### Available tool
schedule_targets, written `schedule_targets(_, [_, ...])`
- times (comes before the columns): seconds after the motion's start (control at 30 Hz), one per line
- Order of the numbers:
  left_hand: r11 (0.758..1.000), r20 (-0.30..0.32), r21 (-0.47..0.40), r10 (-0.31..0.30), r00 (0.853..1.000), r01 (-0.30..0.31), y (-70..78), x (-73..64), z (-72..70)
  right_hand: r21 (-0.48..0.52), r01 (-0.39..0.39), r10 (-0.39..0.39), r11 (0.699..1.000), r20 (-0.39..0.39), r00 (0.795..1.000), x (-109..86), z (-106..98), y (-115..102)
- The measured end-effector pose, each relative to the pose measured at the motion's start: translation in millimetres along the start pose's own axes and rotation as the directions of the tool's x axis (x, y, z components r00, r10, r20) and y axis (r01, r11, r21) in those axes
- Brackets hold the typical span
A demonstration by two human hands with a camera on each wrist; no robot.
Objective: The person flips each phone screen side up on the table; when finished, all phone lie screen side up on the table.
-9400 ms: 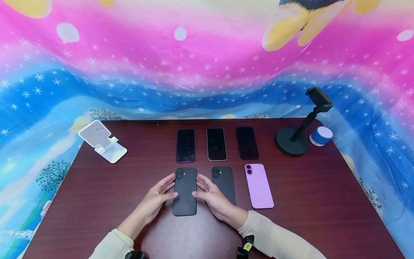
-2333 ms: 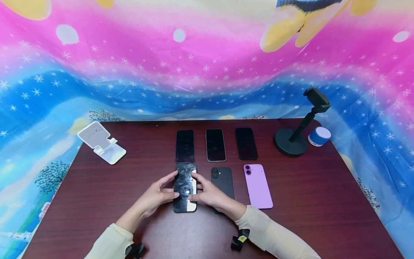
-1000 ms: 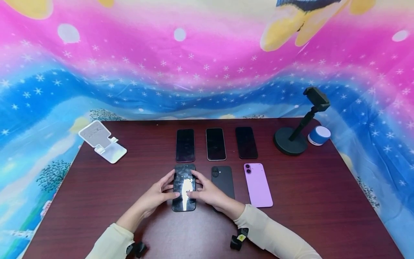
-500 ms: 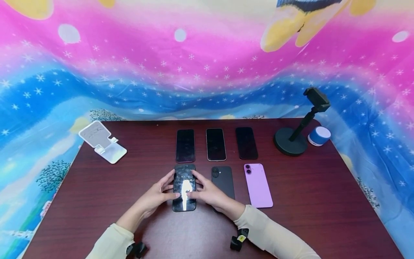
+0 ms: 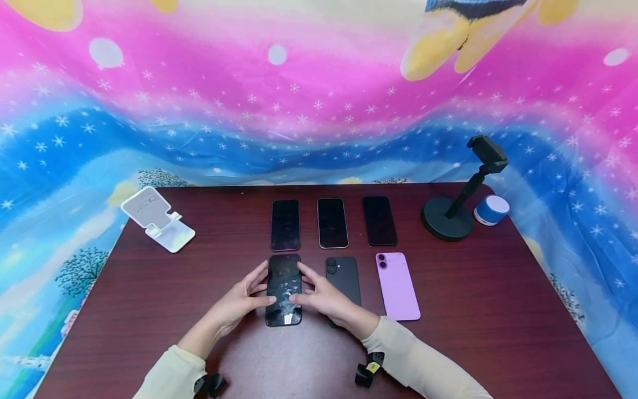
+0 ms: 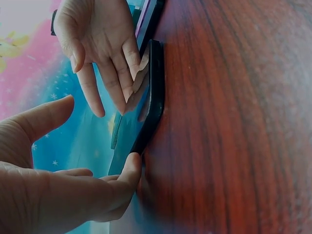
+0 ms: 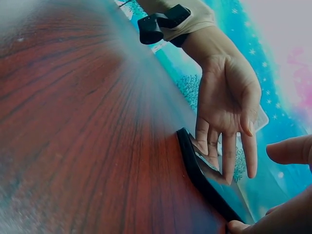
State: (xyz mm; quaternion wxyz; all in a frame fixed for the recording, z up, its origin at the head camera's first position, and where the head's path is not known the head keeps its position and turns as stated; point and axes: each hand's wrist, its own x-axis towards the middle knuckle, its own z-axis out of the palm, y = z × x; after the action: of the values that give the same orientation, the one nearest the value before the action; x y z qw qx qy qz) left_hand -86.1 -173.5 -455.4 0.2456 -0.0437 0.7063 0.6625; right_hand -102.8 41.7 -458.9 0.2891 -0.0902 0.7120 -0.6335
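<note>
A black smartphone (image 5: 284, 277) lies screen up at the near middle of the table, smudges and a light reflection on its glass. My left hand (image 5: 240, 303) is along its left edge, and my right hand (image 5: 326, 302) along its right. In the left wrist view, left fingertips touch the phone's dark edge (image 6: 157, 87) while the thumb stands raised off the screen. The right wrist view shows a right fingertip (image 7: 236, 226) at the opposite edge, that thumb also lifted. Partly behind my right hand lies a black phone (image 5: 346, 277), back up.
A lilac phone (image 5: 400, 285) lies back up to the right. Behind are three screen-up phones: left (image 5: 286, 224), middle (image 5: 333, 223) and right (image 5: 380, 220). A white folding stand (image 5: 159, 219) is far left; a black phone holder (image 5: 448, 219) and blue-white speaker (image 5: 492, 209) are far right.
The front-left phone showed its back 9.4 s ago; it has been turned screen up. Since half a second ago the bright reflection on its screen has shrunk. Both hands have hardly moved.
</note>
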Motion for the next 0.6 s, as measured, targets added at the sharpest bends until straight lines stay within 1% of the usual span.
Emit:
schedule_targets(0.3, [1.000,-0.014,0.002,-0.007,1.000,0.007,1.5,0.5,0.6,0.016,0.004,-0.003,1.000,-0.014,1.000,-1.0,-0.6,-1.5])
schedule_targets(0.47, [0.999,-0.062,0.046,-0.003,0.998,0.005,3.3,0.9,3.2,0.033,0.022,-0.020,0.999,-0.042,0.999,-2.6,-1.5,-0.9])
schedule_targets(0.6, [0.997,-0.101,0.072,0.013,0.995,-0.006,5.3,0.6,5.6,0.070,0.056,-0.052,0.996,-0.055,0.997,-3.8,-3.4,-0.2])
